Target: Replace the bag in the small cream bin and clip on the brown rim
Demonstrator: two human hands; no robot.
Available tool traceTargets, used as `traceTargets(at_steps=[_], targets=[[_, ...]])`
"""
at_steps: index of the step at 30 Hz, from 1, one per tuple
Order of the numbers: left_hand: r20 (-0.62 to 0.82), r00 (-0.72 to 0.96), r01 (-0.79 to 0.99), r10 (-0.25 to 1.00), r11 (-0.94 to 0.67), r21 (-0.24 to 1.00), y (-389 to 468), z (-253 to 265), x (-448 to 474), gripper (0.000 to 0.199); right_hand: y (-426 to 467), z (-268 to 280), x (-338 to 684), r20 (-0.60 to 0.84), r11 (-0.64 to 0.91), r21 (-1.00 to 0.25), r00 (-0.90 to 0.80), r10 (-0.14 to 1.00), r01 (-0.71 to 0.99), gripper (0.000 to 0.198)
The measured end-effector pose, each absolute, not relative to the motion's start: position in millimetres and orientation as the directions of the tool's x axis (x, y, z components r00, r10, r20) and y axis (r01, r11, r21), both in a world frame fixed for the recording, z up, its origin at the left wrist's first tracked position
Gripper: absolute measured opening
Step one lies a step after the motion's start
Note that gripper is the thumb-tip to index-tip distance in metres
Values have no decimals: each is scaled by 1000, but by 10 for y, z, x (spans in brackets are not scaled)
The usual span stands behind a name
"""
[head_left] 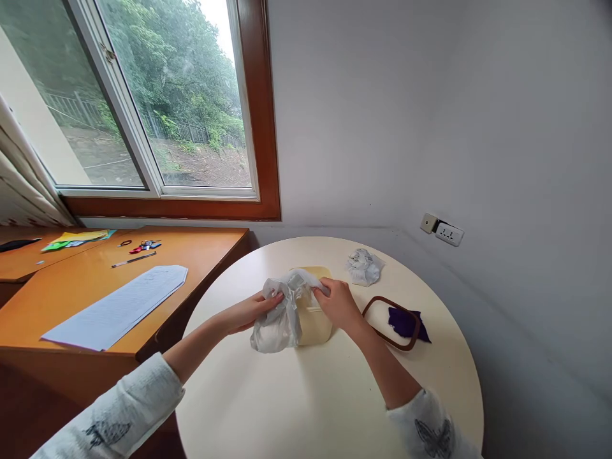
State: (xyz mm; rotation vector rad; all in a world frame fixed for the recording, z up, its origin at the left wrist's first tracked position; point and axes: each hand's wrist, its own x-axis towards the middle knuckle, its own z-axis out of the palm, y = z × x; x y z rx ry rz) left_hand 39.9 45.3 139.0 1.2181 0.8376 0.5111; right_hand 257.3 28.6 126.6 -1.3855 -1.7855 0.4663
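A thin white plastic bag [277, 328] is stretched between my two hands. My left hand [262, 306] pinches its left side, thumb on top. With closed fingers, my right hand [338, 299] grips the bag's twisted upper right end. Behind and under the bag stands a pale yellow container [315, 324], partly covered by it. Whether the bag touches the container I cannot tell. To the right lies a brown rectangular frame [378, 338], possibly a lid rim, with a dark purple cloth [404, 322] partly within it.
All this rests on a round cream table [248, 408]. A second crumpled plastic bag [364, 266] lies at its back right. On the wooden desk [210, 248] to the left are papers [119, 309], a pen [134, 259] and keys [146, 246]. A wall socket [449, 234] is at right.
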Motion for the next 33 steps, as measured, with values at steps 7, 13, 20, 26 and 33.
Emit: traceTargets(at_steps=[7, 13, 20, 26, 33], targets=[[-356, 628, 91, 692, 389, 917, 50, 1419, 421, 44, -20, 1382, 2655, 206, 255, -738, -150, 967, 625, 25], [-430, 532, 184, 730, 395, 900, -29, 1631, 423, 49, -157, 1483, 2756, 167, 269, -808, -233, 958, 525, 39], [-333, 386, 117, 860, 313, 943, 130, 1929, 459, 46, -239, 1649, 2769, 360, 366, -876, -79, 930, 314, 21], [-186, 520, 27, 833, 202, 979, 93, 1990, 687, 38, -412, 1815, 2590, 250, 304, -935, -268, 930, 183, 34], [-111, 517, 38, 849, 107, 994, 107, 2096, 679, 27, -256, 1720, 2651, 217, 211, -976, -130, 968, -56, 17]])
